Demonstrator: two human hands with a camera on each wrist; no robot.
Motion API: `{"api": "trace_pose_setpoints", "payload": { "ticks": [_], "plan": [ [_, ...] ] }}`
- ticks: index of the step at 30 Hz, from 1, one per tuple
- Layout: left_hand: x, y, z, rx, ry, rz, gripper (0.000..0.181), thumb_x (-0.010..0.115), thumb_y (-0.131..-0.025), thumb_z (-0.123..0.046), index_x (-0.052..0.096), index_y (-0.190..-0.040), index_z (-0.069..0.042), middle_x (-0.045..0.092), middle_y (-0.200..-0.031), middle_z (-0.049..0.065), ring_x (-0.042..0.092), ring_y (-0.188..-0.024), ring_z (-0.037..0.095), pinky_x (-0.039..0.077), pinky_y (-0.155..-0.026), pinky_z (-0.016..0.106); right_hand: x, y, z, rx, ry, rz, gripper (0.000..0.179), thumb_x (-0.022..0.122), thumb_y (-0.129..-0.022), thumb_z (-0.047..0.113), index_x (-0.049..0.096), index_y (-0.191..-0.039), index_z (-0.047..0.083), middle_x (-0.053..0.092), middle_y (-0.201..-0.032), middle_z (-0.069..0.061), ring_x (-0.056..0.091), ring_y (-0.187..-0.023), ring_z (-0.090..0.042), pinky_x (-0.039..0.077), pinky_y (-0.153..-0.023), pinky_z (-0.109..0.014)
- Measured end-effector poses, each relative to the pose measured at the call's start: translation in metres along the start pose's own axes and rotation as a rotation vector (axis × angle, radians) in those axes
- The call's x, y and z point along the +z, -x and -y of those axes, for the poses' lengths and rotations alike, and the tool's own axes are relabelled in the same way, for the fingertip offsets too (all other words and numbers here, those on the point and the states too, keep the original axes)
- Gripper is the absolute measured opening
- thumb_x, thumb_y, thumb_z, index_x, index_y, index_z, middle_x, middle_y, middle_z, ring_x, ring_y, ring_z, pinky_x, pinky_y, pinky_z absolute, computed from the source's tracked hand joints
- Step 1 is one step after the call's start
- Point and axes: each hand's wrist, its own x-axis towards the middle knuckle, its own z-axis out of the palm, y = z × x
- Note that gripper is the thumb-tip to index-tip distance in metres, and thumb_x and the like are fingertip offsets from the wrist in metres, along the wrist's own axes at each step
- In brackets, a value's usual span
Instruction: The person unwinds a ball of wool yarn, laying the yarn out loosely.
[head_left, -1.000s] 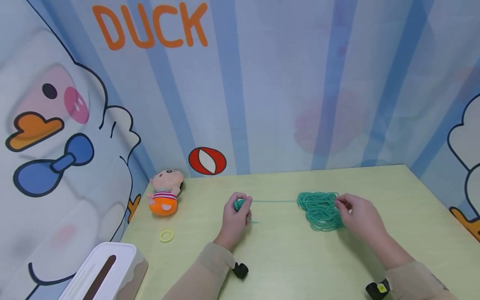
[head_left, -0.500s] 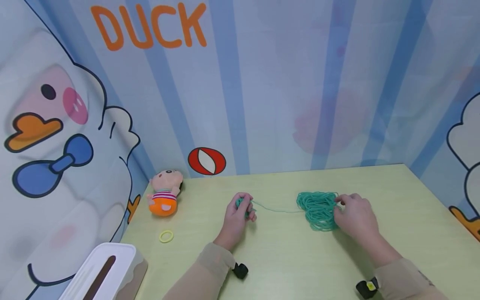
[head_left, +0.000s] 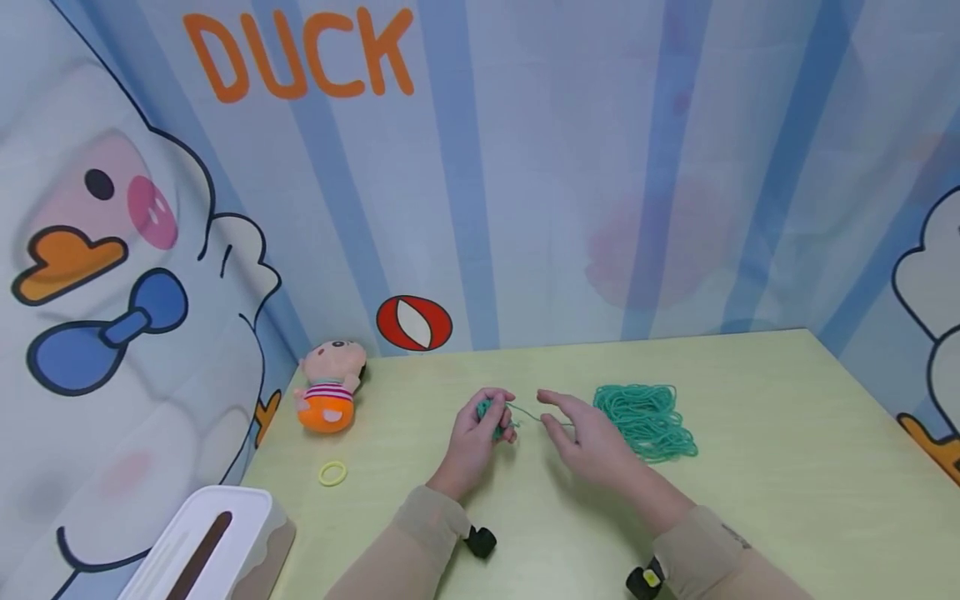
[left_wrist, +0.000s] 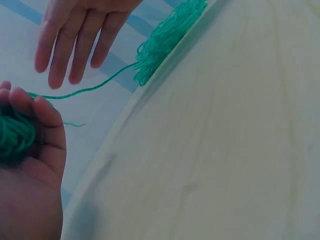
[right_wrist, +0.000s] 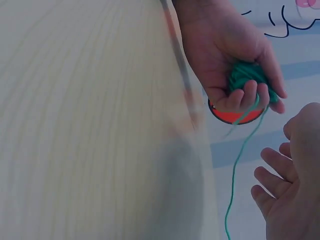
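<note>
My left hand (head_left: pixel 467 446) curls its fingers around a small wound ball of green yarn (right_wrist: pixel 244 74), as the right wrist view shows. From that ball a single strand (left_wrist: pixel 82 91) runs slack to a loose looped skein of green yarn (head_left: pixel 647 419) on the table. A short loose tail of yarn also pokes out by the left fingers in the left wrist view. Between the ball and the skein is my right hand (head_left: pixel 596 442), its fingers extended and apart. The strand passes close to the right fingertips; nothing is gripped there.
A plush doll (head_left: pixel 330 387) in orange pants sits at the table's back left. In front of it lies a yellow ring (head_left: pixel 333 473). A white-topped box (head_left: pixel 247 508) stands at the near left. A printed cloth (head_left: pixel 540 167) hangs behind the table (head_left: pixel 810 467).
My right hand has left the skein's right side and moved left toward the left hand, its fingers opening. The strand went from taut to slack. The left hand stays nearly in place.
</note>
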Motion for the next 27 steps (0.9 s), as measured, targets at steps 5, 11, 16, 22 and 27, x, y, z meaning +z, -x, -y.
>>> {"api": "trace_pose_setpoints", "payload": {
  "ticks": [5,11,16,22,27],
  "plan": [
    [-0.001,0.000,0.000,-0.004,-0.019,0.004,0.045,0.049,-0.119,-0.030,0.053,-0.136,0.011,0.054,-0.088,0.001,0.057,-0.075,0.012,0.058,-0.075,0.023,0.021,-0.014,0.008,0.093,-0.039,0.067,0.049,0.058,-0.116,0.026,0.054,-0.160,0.006,0.074,-0.144,-0.011,0.070,-0.137,-0.035,0.059,-0.111,-0.056],
    [0.002,0.002,-0.004,-0.002,-0.051,-0.010,0.043,0.052,-0.118,-0.030,0.056,-0.139,0.008,0.053,-0.086,0.001,0.056,-0.073,0.013,0.057,-0.075,0.024,0.023,-0.017,0.007,0.120,0.028,-0.038,0.020,0.069,-0.110,0.018,0.081,-0.123,0.010,0.082,-0.103,0.001,0.076,-0.095,-0.015,0.063,-0.083,-0.038],
    [0.002,0.001,-0.003,0.004,-0.057,-0.036,0.036,0.055,-0.118,-0.028,0.063,-0.134,0.002,0.052,-0.080,0.005,0.054,-0.070,0.013,0.057,-0.072,0.024,0.006,-0.013,0.008,0.107,0.030,-0.094,0.016,0.068,-0.111,0.019,0.079,-0.118,0.011,0.080,-0.099,-0.002,0.075,-0.092,-0.016,0.061,-0.081,-0.038],
    [0.001,-0.001,0.001,-0.008,-0.043,-0.069,0.045,0.051,-0.118,-0.034,0.058,-0.128,0.009,0.063,-0.108,0.008,0.057,-0.069,0.011,0.060,-0.071,0.025,-0.019,-0.003,0.005,0.059,0.035,-0.169,0.014,0.066,-0.111,0.017,0.076,-0.117,0.009,0.080,-0.096,-0.001,0.078,-0.100,-0.027,0.063,-0.084,-0.045],
    [0.000,0.000,0.002,-0.014,-0.066,-0.083,0.046,0.051,-0.118,-0.037,0.052,-0.127,0.009,0.062,-0.095,0.004,0.055,-0.064,0.012,0.059,-0.067,0.026,-0.038,0.007,-0.006,0.038,0.043,-0.203,0.013,0.066,-0.111,0.015,0.075,-0.116,0.007,0.080,-0.095,-0.001,0.079,-0.097,-0.027,0.061,-0.076,-0.031]
  ]
}}
